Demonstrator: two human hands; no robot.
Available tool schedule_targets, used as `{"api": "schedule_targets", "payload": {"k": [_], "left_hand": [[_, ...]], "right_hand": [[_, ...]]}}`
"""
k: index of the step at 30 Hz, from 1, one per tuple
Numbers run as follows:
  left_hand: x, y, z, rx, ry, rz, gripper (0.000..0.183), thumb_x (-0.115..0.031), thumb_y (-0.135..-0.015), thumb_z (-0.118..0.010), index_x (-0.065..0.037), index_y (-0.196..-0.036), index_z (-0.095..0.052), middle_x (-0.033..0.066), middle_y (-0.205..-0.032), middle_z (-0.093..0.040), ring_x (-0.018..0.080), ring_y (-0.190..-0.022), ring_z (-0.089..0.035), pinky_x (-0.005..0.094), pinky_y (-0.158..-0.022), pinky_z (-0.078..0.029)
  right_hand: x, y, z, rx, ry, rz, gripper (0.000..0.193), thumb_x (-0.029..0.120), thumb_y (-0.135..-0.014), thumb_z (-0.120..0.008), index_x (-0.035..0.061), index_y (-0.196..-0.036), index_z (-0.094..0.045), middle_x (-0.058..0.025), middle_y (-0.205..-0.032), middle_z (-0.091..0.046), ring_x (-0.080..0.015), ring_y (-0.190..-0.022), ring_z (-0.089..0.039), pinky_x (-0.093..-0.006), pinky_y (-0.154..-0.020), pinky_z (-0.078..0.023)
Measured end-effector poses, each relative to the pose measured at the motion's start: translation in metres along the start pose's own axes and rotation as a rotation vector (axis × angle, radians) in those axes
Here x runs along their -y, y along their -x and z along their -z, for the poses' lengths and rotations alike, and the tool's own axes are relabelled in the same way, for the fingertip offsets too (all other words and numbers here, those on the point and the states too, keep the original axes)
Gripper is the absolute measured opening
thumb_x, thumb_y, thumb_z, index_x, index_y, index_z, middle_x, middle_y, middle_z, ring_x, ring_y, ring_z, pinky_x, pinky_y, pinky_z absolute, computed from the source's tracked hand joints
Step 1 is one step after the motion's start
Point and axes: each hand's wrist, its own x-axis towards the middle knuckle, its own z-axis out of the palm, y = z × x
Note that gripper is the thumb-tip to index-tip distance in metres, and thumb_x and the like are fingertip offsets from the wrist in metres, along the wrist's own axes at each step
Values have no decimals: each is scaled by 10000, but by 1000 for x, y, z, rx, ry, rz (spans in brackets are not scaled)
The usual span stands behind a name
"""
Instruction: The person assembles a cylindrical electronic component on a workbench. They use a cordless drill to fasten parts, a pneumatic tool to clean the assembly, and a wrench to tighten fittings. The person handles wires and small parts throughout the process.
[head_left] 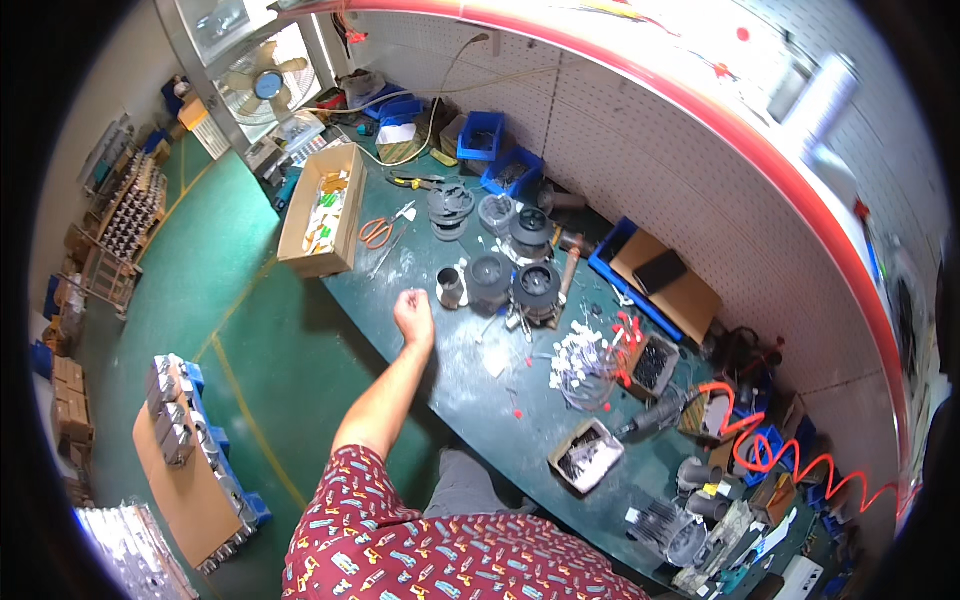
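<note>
My left hand point(413, 318) lies over the near side of the green workbench point(455, 375), fingers apparently curled in; I cannot tell whether they close on any small piece, and my right hand is out of view. Just beside my knuckles stands the dark open cylinder point(449, 290), upright and apart from my grip, with the grey round housing point(489, 280) and the black round housing point(537, 287) beyond it. I judge the work to be partway: these parts stand grouped, while the stack of grey rings point(450, 207) and the heap of white-tipped wires point(580, 365) lie loose; which units are finished cannot be read here. The bench's front edge slants close by my forearm, with green floor point(290, 350) outside it. To my left, the cardboard box point(318, 266) and the orange-handled scissors point(376, 234) limit the reach; ahead, the housings do the same. The freest room is the strip to my right, short of the wires, where only scattered scraps lie.
</note>
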Motion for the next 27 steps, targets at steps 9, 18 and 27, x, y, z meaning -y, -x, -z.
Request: {"api": "schedule_targets", "payload": {"k": [9,18,27], "left_hand": [[11,-198,-143,379,-549,215,411,-405,-840,-811,-23,-983,-760,202,-976,-763,382,-958,-735,481,-843,-562],[49,-230,-201,476,-721,322,417,-406,-842,-804,-51,-1056,-749,221,-1098,-749,419,-1085,-709,494,-918,-569],[-28,-182,-183,526,332,259,193,-143,-941,-774,-64,-923,-599,-16,-751,-622,85,-636,-578,252,-566,-502]], "right_hand": [[60,117,-94,-156,185,-51,237,202,-950,-686,44,-1126,-694,-73,-871,-694,-229,-736,-641,-378,-676,-554],[61,165,-99,-304,225,-54,224,185,-945,-679,38,-1112,-706,-79,-881,-701,-221,-732,-644,-376,-673,-562],[-14,182,1,-601,249,189,213,168,-941,-671,33,-1098,-719,-86,-891,-708,-214,-728,-647,-375,-670,-569]]}}
